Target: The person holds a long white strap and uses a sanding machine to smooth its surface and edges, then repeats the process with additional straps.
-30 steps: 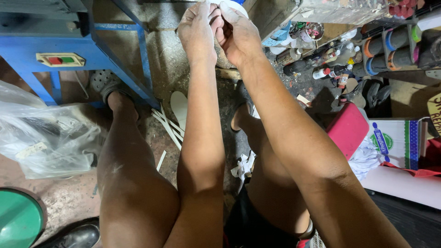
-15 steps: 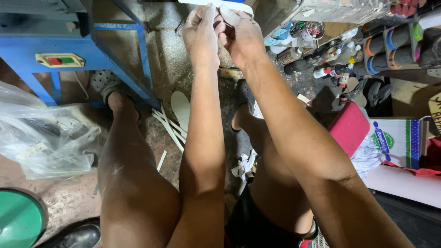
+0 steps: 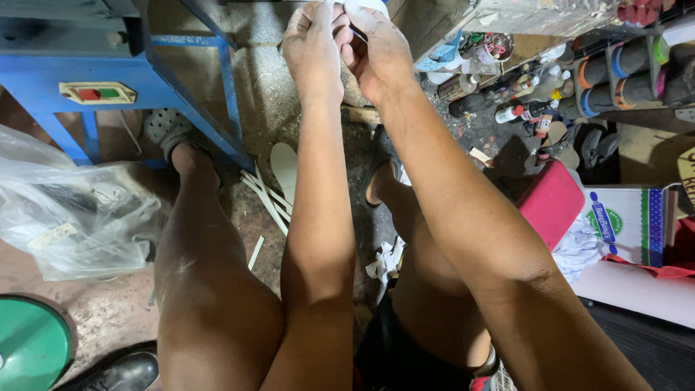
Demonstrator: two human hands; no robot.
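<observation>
Both hands are raised to the top centre of the frame, right at the edge, so part of what's being worked on gets cropped off. The left hand [image 3: 313, 45] is curled with fingers pinched around something small, and the right hand [image 3: 373, 43] is closed on a white piece [image 3: 362, 6] that pokes out above the knuckles. A thin dark sliver shows between the two thumbs, but what it is can't be told from this angle. So: both grips are clenched, one on the white piece, the other on something too hidden to name.

For fine pinch work like this, a few things seem worth noting. The elbows are held out in the air over the knees, so steadiness would probably be better if the forearms were braced on the thighs. The piece would be easier to see if it were kept lower and closer in. Pressure looks best kept at the fingertips, not the whole fist, so the thin part isn't bent.

Below, on the floor, white strips [image 3: 262, 194] and a pale sole-shaped cutout [image 3: 284, 168] are scattered at centre frame. A blue machine frame [image 3: 87, 80] sits upper left, a clear plastic bag [image 3: 72, 217] at left, and a red box [image 3: 552, 203] at right.
</observation>
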